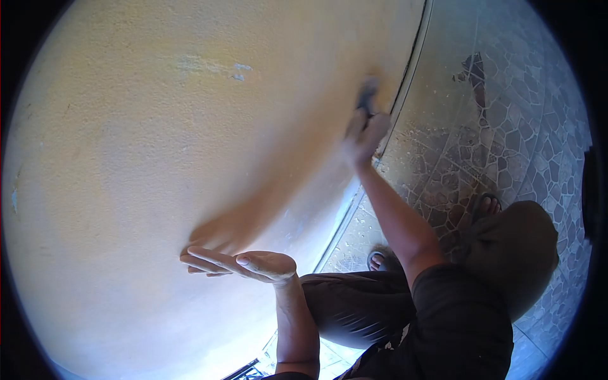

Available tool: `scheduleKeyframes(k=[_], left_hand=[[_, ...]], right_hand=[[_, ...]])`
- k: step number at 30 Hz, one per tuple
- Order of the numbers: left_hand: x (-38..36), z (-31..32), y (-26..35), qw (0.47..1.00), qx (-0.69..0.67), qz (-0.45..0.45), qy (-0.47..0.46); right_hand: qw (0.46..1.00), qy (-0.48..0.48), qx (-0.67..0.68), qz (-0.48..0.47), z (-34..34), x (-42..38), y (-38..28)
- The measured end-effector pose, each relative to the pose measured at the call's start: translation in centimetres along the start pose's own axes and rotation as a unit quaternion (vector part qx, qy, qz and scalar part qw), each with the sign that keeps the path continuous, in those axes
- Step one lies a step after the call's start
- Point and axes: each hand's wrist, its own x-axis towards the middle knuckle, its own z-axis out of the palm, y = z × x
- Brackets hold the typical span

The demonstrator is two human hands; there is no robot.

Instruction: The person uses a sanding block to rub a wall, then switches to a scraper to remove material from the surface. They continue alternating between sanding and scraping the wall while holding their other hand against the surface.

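My right hand (366, 136) is closed around a small dark scraper-like tool (367, 94), blurred, so its exact kind is hard to make out. It is held against or very close to the yellow wall (145, 152), near the wall's bottom edge. My left hand (244, 261) holds nothing; its fingers are stretched out, with the tips at the wall and a long shadow beyond them. Pale chipped patches (237, 71) mark the paint farther up.
Paint crumbs lie on the floor strip (411, 136) along the wall base. Beyond it are stone-patterned tiles (525, 133) with a dark stain (475, 79). My bent knees in dark trousers (358, 307) and my sandalled feet (377, 259) are close to the wall.
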Motion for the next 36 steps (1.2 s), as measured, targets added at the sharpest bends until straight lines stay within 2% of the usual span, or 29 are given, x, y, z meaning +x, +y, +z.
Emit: scheduleKeyframes(k=[1, 3, 4, 5, 6, 7, 8, 10, 12, 13, 14, 15, 17, 19, 21, 22, 24, 25, 26, 27, 28, 29, 30, 31, 32, 33, 35, 36], left_hand=[[-0.1, -0.2, 0.1, 1.000, -0.002, -0.005, 0.001], [0.3, -0.2, 0.5, 1.000, -0.010, -0.019, -0.021], [0.4, 0.1, 0.8, 1.000, 0.014, -0.020, -0.020], [0.5, 0.6, 1.2, 1.000, 0.011, -0.018, -0.023], [0.7, 0.8, 1.8, 0.998, 0.034, -0.057, -0.012], [0.8, 0.9, 2.4, 0.994, 0.056, -0.096, -0.002], [1.0, 1.2, 3.1, 0.992, 0.058, -0.115, -0.002], [0.4, 0.9, 2.4, 0.995, 0.059, -0.087, -0.007], [0.4, 0.9, 2.0, 0.996, 0.062, -0.063, -0.006], [0.4, 1.0, 2.0, 0.997, 0.057, -0.058, -0.007], [0.2, 0.9, 2.0, 0.997, 0.055, -0.055, -0.011], [0.0, 0.8, 1.9, 0.996, 0.059, -0.062, -0.014], [0.2, 1.4, 1.6, 0.996, 0.077, -0.052, -0.004], [0.3, 1.2, 2.1, 0.996, 0.073, -0.050, -0.011], [0.7, 1.3, 3.3, 0.994, 0.039, -0.101, -0.008], [0.6, 1.2, 3.4, 0.993, 0.058, -0.098, -0.018], [0.7, 1.3, 3.2, 0.994, 0.059, -0.095, -0.019], [0.6, 1.0, 2.8, 0.993, 0.067, -0.097, -0.022], [0.5, 0.9, 2.5, 0.996, 0.051, -0.077, -0.015], [0.5, 1.1, 1.7, 0.999, 0.045, -0.017, -0.005], [0.4, 1.2, 1.2, 0.998, 0.056, 0.007, 0.000], [0.4, 1.4, 1.1, 0.998, 0.062, 0.033, 0.005], [0.3, 1.5, 1.4, 0.998, 0.057, 0.035, 0.012], [0.1, 1.5, 1.9, 0.998, 0.064, -0.002, 0.008], [0.1, 1.6, 2.3, 0.997, 0.071, -0.038, 0.003], [0.2, 1.7, 2.6, 0.997, 0.061, -0.045, 0.011], [0.3, 1.6, 2.9, 0.996, 0.068, -0.055, 0.000], [0.2, 1.5, 2.9, 0.997, 0.058, -0.057, -0.002]], right_hand=[[0.878, 0.188, -0.341, -0.279, -0.6, 2.1, -1.4], [0.941, 0.060, -0.246, -0.223, 0.7, -2.2, -4.0], [0.956, -0.017, -0.282, -0.083, 0.0, -5.1, 1.9], [0.978, -0.030, -0.094, -0.182, 3.5, -10.2, -3.4], [0.933, -0.129, -0.168, -0.292, 3.2, -13.7, -6.7], [0.860, -0.226, -0.238, -0.391, 2.8, -15.6, -8.4], [0.859, -0.222, -0.241, -0.393, 2.3, -14.8, -6.7], [0.854, -0.379, -0.176, -0.309, 0.6, -12.3, -1.5], [0.965, -0.231, -0.061, -0.111, -1.4, -6.3, -0.5], [0.941, -0.152, -0.262, -0.153, -1.8, -4.6, -5.7], [0.892, 0.108, -0.322, -0.298, -1.6, -2.9, -1.7], [0.891, 0.102, -0.326, -0.298, -1.0, -3.7, -2.3], [0.937, 0.102, -0.279, -0.184, 1.3, -6.1, -3.5], [0.931, -0.070, -0.204, -0.294, 2.8, -12.0, -5.3], [0.881, -0.257, -0.212, -0.336, 2.0, -16.0, -8.2], [0.881, -0.252, -0.212, -0.340, 1.7, -14.8, -7.7], [0.915, -0.336, -0.172, -0.143, 1.0, -10.8, -3.0], [0.979, -0.173, -0.100, -0.044, 1.0, -7.3, 7.8], [0.912, -0.119, -0.376, -0.109, 1.0, -2.5, 3.9], [0.926, -0.018, -0.315, -0.209, 2.2, 0.1, -2.6], [0.916, 0.086, -0.243, -0.308, 3.3, 1.6, -7.1], [0.915, 0.082, -0.241, -0.312, 3.3, 0.4, -6.7], [0.924, 0.038, -0.242, -0.294, 3.0, -2.4, -5.5], [0.930, -0.002, -0.241, -0.276, 2.9, -5.5, -5.0], [0.890, -0.036, -0.256, -0.376, 2.8, -9.3, -5.6], [0.939, -0.210, -0.166, -0.215, 1.2, -13.6, -4.2], [0.850, -0.216, -0.259, -0.405, -1.1, -17.6, -5.4], [0.835, -0.219, -0.302, -0.405, -1.9, -16.7, -5.0]])
